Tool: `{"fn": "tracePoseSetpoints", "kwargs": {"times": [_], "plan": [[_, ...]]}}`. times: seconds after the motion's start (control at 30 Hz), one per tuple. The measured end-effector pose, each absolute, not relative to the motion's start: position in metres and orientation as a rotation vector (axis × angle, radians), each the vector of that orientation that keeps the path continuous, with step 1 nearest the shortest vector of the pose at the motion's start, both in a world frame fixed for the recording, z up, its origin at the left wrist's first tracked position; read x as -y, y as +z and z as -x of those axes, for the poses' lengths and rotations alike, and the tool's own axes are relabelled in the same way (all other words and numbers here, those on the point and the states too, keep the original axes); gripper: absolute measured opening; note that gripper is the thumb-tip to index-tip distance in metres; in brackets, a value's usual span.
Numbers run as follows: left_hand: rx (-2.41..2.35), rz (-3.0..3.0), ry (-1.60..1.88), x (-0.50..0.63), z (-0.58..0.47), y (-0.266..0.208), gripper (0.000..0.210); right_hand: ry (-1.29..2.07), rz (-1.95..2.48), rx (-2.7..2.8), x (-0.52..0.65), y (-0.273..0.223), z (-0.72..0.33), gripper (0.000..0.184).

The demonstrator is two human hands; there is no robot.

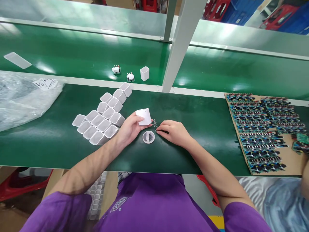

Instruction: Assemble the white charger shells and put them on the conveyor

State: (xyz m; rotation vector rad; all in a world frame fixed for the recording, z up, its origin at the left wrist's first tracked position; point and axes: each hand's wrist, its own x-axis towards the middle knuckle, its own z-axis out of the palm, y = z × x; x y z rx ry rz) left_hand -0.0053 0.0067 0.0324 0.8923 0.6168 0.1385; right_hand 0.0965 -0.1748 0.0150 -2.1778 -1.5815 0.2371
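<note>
My left hand (133,126) is closed around a white plastic housing (143,116), held just above the green bench. To its right, my right hand (174,131) has thumb and index finger pinched together low over the bench; whatever lies between the fingertips is too small to make out. A small pile of tiny pale parts (154,122) lies between the two hands. Below that pile rests a round white disc (148,137) with grey areas and a pale bar across its middle. Several white open-topped housings (103,125) stand in rows left of my left hand.
A clear plastic bag (26,100) covers the far left. Circuit boards (258,135) fill a cardboard sheet (293,164) at right. Two small board assemblies (130,77) and a white housing (145,73) sit behind the ledge, near a metal post (180,45). Another person's arm (305,175) shows at the right edge.
</note>
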Motion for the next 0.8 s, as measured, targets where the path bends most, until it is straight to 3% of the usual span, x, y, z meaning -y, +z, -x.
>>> {"fn": "tracePoseSetpoints", "kwargs": {"times": [0.4,0.6,0.8], "plan": [[-0.620,-0.941,0.185,-0.002,0.005,0.032,0.037,-0.040,2.476,1.931,0.157,0.028,-0.066,0.025],[-0.603,-0.909,0.159,-0.004,0.006,0.031,0.035,0.109,2.389,1.780,0.171,0.021,-0.082,0.014],[-0.591,-0.917,0.134,-0.004,0.007,0.030,0.034,0.147,2.390,1.716,0.174,0.020,-0.087,0.017]]}}
